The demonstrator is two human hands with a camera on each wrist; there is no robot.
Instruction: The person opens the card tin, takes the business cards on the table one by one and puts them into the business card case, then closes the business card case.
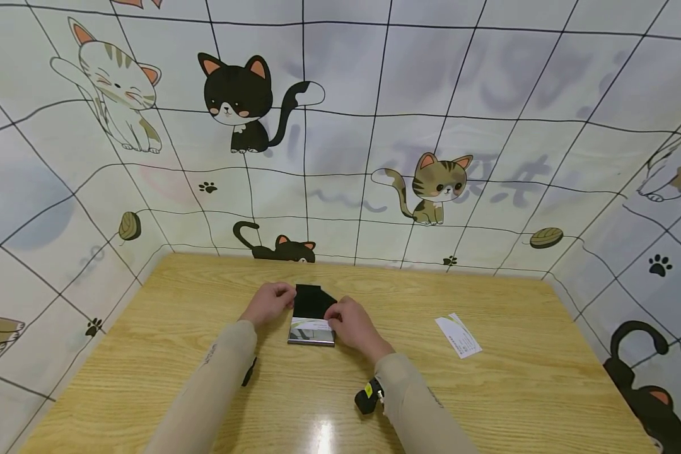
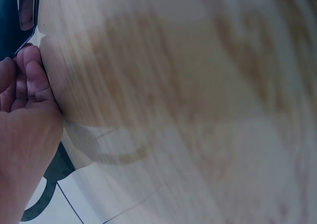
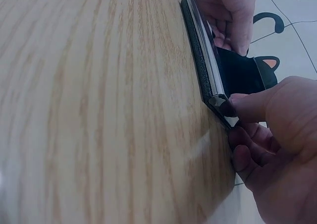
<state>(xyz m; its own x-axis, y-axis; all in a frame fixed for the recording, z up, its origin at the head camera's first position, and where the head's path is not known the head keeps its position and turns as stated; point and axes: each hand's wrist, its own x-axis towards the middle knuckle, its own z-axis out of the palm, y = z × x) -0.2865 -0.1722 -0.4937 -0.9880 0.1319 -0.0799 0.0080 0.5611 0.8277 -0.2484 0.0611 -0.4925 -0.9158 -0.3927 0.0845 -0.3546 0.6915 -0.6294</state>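
Note:
A business card holder (image 1: 306,301) lies open on the table between the hands, its black flap toward the wall and its silver metal edge nearer the person. White cards (image 1: 303,324) show inside it. At the left side of the flap, my left hand (image 1: 268,304) pinches its edge with thumb and fingers. My right hand (image 1: 353,323) grips the right side; in the right wrist view its thumb presses by the shiny metal corner (image 3: 225,110), with the other fingers curled below. The left wrist view catches only part of the left hand (image 2: 29,120) beside the dark holder.
To the right, a couple of loose white cards (image 1: 458,336) lie overlapping on the wooden table (image 1: 522,378). A cloth wall (image 1: 340,145) printed with cats rises behind the table's far edge. A black device (image 1: 367,398) hangs at the right wrist.

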